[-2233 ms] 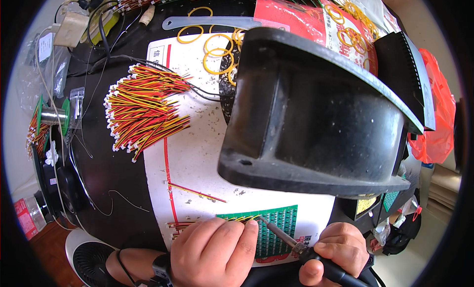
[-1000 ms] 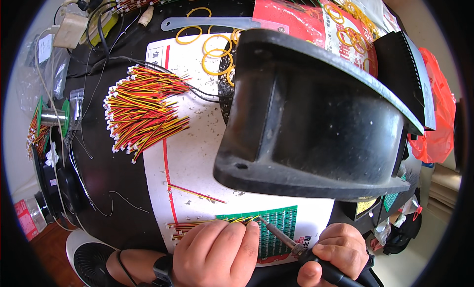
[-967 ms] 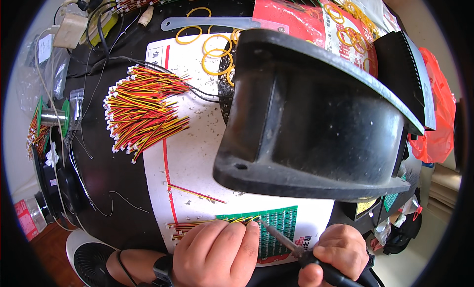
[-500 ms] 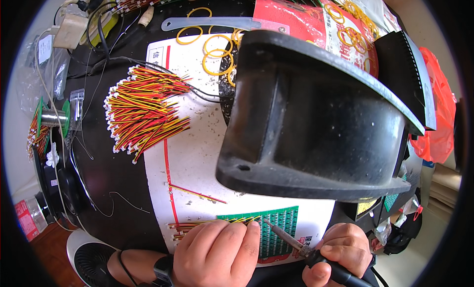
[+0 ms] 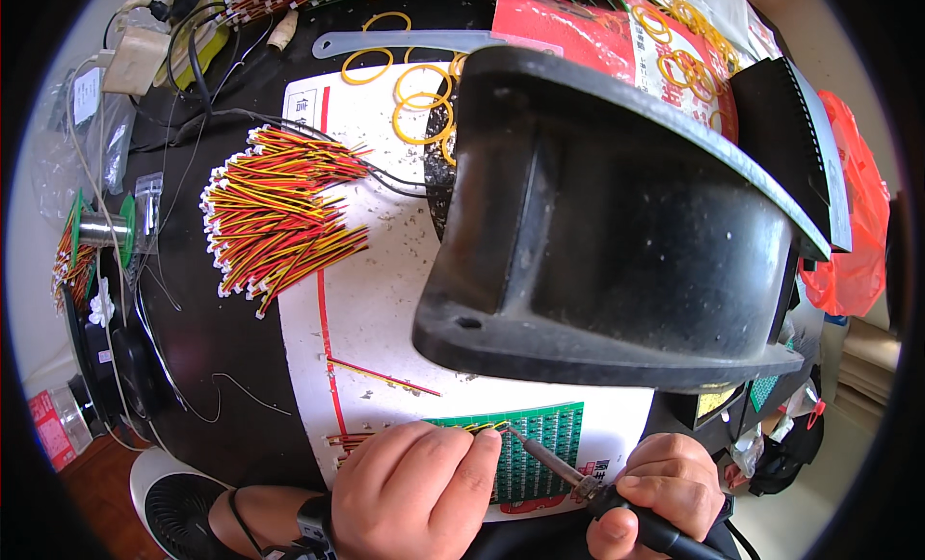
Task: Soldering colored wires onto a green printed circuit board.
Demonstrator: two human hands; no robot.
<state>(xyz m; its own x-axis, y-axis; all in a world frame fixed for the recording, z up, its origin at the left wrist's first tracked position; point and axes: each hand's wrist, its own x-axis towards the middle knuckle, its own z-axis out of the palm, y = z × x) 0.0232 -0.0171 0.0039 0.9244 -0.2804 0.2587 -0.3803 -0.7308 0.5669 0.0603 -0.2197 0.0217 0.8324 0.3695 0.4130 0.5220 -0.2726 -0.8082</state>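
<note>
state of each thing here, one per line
left hand: pinching thin wires down on the green circuit board
right hand: gripping black-handled soldering iron, tip at the wire ends
red, yellow and black wire bundle: lying fanned out, untouched
yellow rubber bands: loose, scattered

A dark round table (image 5: 202,367) stands on reddish-brown floor (image 5: 96,483), brightly and evenly lit.
</note>
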